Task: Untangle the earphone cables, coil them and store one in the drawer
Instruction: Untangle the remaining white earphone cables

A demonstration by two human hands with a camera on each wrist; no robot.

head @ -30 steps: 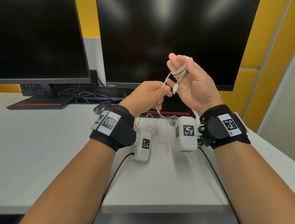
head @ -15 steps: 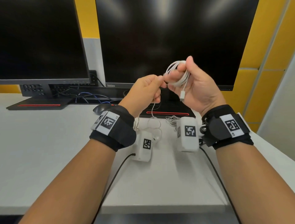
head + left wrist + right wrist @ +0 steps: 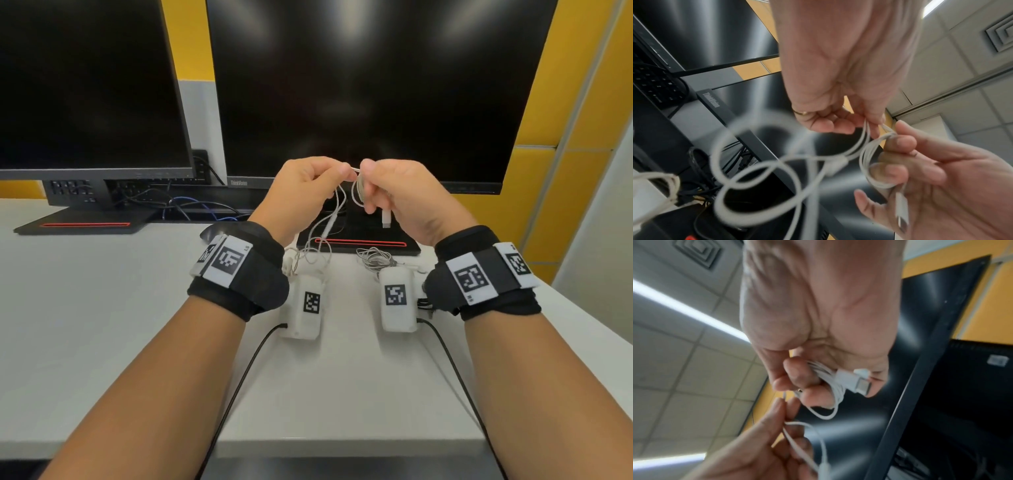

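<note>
Both hands are raised in front of the middle monitor with a white earphone cable (image 3: 358,192) between them. My right hand (image 3: 387,186) grips a small coil (image 3: 871,164) of it, and the white plug (image 3: 386,218) hangs below its fingers (image 3: 797,378). My left hand (image 3: 318,186) pinches the free strand (image 3: 789,430) next to the coil; the rest drops in loose loops (image 3: 317,246) to the desk. A second earphone cable (image 3: 375,257), grey and bunched, lies on the desk by the monitor base. No drawer is in view.
Two dark monitors (image 3: 370,85) stand at the back of the white desk (image 3: 102,325), each on a black base with a red stripe (image 3: 359,244). A dark mouse (image 3: 209,233) lies behind my left wrist. Black leads run from both wrist cameras toward the front edge.
My right hand has turned over from palm-up with spread fingers to curled down round the coil. Both hands have dropped lower and come together, and the plug now hangs down.
</note>
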